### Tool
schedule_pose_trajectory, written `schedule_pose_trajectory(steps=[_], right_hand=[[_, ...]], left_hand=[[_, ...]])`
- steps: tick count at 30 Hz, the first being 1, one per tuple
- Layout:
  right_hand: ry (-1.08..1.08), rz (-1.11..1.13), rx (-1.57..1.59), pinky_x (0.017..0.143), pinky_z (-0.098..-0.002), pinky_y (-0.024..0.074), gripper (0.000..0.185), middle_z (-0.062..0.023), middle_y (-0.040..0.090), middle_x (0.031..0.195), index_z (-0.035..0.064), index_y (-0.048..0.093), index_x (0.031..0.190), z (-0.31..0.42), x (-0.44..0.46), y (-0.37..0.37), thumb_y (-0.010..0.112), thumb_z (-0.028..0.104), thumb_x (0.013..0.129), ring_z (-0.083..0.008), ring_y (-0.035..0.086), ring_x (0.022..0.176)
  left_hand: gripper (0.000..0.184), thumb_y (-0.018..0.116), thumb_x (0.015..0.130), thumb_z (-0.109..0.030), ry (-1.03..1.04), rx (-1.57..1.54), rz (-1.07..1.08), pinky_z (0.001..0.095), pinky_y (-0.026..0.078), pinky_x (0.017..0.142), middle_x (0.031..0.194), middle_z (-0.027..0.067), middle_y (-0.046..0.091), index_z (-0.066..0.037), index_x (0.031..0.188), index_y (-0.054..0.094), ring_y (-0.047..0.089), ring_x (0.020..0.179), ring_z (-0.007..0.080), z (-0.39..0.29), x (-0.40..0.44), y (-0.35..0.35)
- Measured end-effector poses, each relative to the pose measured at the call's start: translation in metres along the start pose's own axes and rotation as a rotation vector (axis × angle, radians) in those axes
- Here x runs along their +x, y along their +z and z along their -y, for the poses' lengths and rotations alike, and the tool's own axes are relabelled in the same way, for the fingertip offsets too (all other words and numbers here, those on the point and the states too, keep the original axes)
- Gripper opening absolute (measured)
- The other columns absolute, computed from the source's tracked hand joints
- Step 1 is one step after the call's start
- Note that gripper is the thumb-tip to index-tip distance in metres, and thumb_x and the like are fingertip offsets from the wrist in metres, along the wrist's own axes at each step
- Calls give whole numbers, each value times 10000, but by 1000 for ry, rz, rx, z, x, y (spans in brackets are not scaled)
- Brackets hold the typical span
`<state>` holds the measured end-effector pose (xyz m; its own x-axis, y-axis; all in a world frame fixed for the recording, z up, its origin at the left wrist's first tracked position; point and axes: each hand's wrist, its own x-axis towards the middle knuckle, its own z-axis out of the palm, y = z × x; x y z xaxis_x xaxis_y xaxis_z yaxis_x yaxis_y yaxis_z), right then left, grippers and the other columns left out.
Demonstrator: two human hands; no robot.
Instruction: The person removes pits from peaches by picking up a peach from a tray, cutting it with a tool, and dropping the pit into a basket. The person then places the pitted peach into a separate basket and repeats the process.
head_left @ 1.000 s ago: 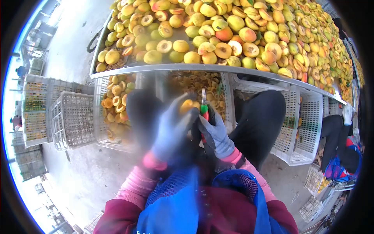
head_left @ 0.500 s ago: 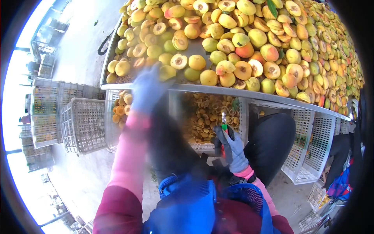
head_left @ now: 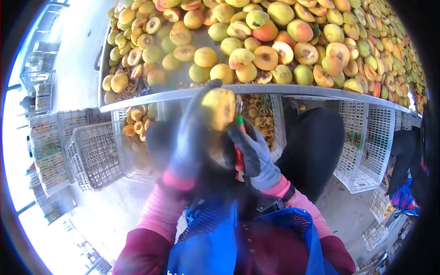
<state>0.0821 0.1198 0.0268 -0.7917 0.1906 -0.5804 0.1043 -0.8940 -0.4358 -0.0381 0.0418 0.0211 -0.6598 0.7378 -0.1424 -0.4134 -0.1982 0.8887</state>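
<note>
My left hand [head_left: 195,126], in a grey-blue glove with dark fingers, holds a yellow halved fruit [head_left: 219,109] just below the metal table's edge. Its cut face shows. My right hand [head_left: 254,149], gloved the same way, is wrapped round a tool with a red and green handle [head_left: 239,156]. The tool's metal tip points up beside the fruit; whether they touch is unclear. Beyond both hands, many whole and halved fruits [head_left: 266,58] lie on the metal table [head_left: 183,95].
Under the table, a crate [head_left: 158,110] at left holds fruit halves, and fruit pieces [head_left: 259,112] lie behind my right hand. White crates stand at left [head_left: 98,156] and right [head_left: 378,142]. Another person's dark-clothed leg [head_left: 403,153] is at far right.
My left hand has come back from the table's edge and now holds a fruit half beside the tool. My right hand has risen slightly, still gripping the tool. The camera view has shifted.
</note>
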Motion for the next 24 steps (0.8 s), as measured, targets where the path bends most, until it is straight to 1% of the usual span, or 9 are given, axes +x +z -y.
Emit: schedule_pose_trajectory(steps=[1, 5, 8, 10, 13, 16, 18, 21, 24], right_hand=[[-23, -3, -22, 452, -220, 420, 307, -52, 555, 832, 40, 493, 1149, 4, -1, 4, 589, 167, 886, -106, 534, 582], [-304, 100, 252, 520, -221, 467, 321, -61, 576, 887, 28, 485, 1122, -17, 2, -1, 636, 110, 851, -108, 566, 632], [-424, 119, -133, 479, -227, 446, 409, -76, 588, 836, 16, 441, 1216, -11, 5, -11, 599, 71, 843, -118, 538, 539], [-478, 132, -192, 524, -226, 460, 398, -76, 595, 853, 10, 442, 1209, -19, 5, -14, 591, 62, 844, -128, 562, 584], [-693, -71, -547, 572, -311, 470, 261, -119, 599, 810, 20, 498, 1074, -36, -1, -18, 605, 99, 850, -228, 587, 621], [-778, -127, -937, 578, -383, 462, 185, -176, 581, 744, 28, 533, 968, -44, -20, -14, 606, 159, 859, -338, 590, 646], [-787, -133, -1078, 569, -414, 458, 202, -198, 585, 721, 35, 544, 954, -42, -30, -7, 597, 205, 860, -402, 585, 666], [-951, -216, -1170, 562, -420, 454, 194, -200, 580, 706, 39, 544, 959, -41, -34, 0, 589, 202, 864, -401, 584, 650], [-893, -193, -1124, 559, -425, 452, 192, -202, 577, 698, 37, 543, 965, -46, -35, 0, 578, 200, 870, -400, 581, 643]], left_hand=[[617, 505, 907, -358, 20, 160, 27, 364, 380, 1022, 1334, 139, 429, 6, 1375, 337, 449, 1216, 243, 13, -9, -11], [484, 477, 940, -302, -30, 381, -22, 319, 413, 964, 1208, 116, 534, 5, 1312, 427, 518, 1105, 190, 2, -31, -9], [402, 458, 962, -276, -86, 473, -59, 292, 437, 914, 1120, 92, 583, 6, 1246, 491, 548, 1026, 157, -18, -39, 3], [374, 445, 974, -280, -59, 560, -66, 284, 448, 881, 1087, 80, 592, 9, 1198, 526, 558, 974, 143, -17, -39, 6], [347, 492, 953, -253, 2, 490, -229, 271, 471, 776, 1043, 100, 584, 12, 1175, 521, 568, 899, 148, -2, -47, 3], [309, 469, 968, -238, 502, 1058, -319, 287, 484, 744, 1023, 148, 566, 25, 1122, 525, 583, 862, 187, 36, -55, -13], [312, 434, 981, -239, 677, 1339, -326, 300, 491, 730, 1031, 171, 558, 33, 1104, 522, 587, 828, 217, 34, -58, -3], [345, 413, 984, -268, 92, 484, -453, 311, 491, 744, 1028, 169, 564, 34, 1110, 522, 587, 831, 224, 15, -66, 26], [364, 413, 978, -292, 66, 298, -502, 313, 484, 757, 1004, 149, 579, 25, 1117, 527, 581, 848, 207, 29, -69, 20]])
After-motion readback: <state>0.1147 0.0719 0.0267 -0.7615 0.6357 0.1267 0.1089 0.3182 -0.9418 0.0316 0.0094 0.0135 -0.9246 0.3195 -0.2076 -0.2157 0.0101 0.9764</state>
